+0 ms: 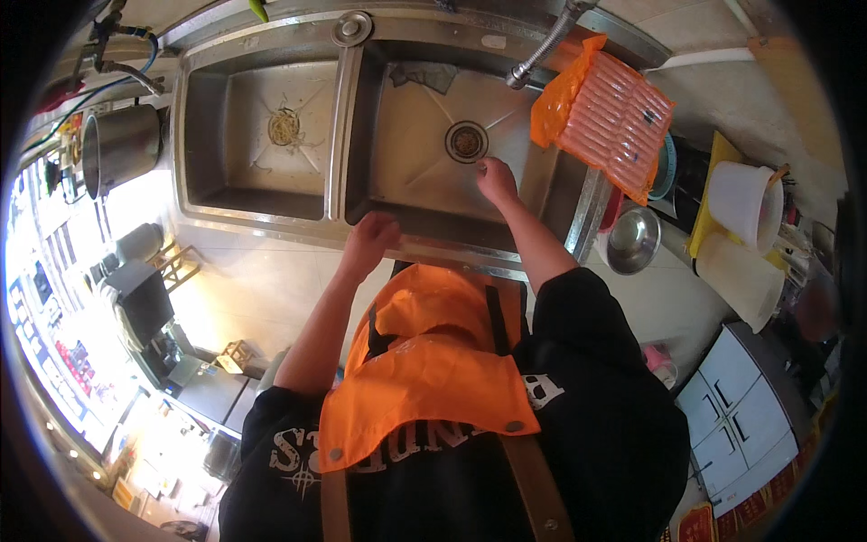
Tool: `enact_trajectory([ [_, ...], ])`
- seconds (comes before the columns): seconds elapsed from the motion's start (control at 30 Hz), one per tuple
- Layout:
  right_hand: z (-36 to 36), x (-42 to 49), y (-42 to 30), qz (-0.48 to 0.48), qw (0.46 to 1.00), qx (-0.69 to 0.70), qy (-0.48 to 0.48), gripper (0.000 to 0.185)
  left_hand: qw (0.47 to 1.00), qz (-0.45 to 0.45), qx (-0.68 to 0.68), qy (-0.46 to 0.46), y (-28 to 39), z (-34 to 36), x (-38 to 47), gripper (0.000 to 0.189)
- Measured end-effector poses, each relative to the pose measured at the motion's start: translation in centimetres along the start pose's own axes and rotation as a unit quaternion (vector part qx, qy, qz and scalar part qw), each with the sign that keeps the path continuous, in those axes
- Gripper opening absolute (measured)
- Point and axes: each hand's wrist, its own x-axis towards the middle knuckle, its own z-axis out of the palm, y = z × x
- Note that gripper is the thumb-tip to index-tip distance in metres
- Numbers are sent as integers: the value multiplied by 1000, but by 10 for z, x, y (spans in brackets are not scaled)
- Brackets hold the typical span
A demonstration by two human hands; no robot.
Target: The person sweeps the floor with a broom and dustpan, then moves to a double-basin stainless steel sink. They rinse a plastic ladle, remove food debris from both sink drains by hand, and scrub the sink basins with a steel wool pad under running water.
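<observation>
My right hand (498,180) hangs over the right basin (413,149) of a stainless steel double sink. Its curled fingers are just beside the drain strainer (467,141), which has brown residue in it. Whether something small sits between the fingertips is hidden. My left hand (371,238), slightly blurred, is loosely curled at the basin's front rim; its palm side cannot be seen. A wet grey cloth (433,76) lies at the back of this basin. In the left basin (250,176), pale stringy food scraps (284,127) cover the drain.
An orange plastic pack of sausages (613,122) rests on the sink's right edge, beside a flexible metal faucet (542,51). A round metal drain piece (351,28) sits on the back ledge. A steel bowl (633,240) and white buckets (745,203) stand right; a steel pot (125,149) is left.
</observation>
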Motion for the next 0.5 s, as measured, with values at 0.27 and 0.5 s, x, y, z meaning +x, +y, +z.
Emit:
enact_trajectory([
  [0.27, -113, -12, -80, 93, 872, 427, -221, 19, 997, 37, 72, 4, 5, 12, 24, 28],
  [0.5, -65, -1, -39, 87, 984, -125, -88, 37, 991, 65, 111, -34, 31, 1, 29, 29],
])
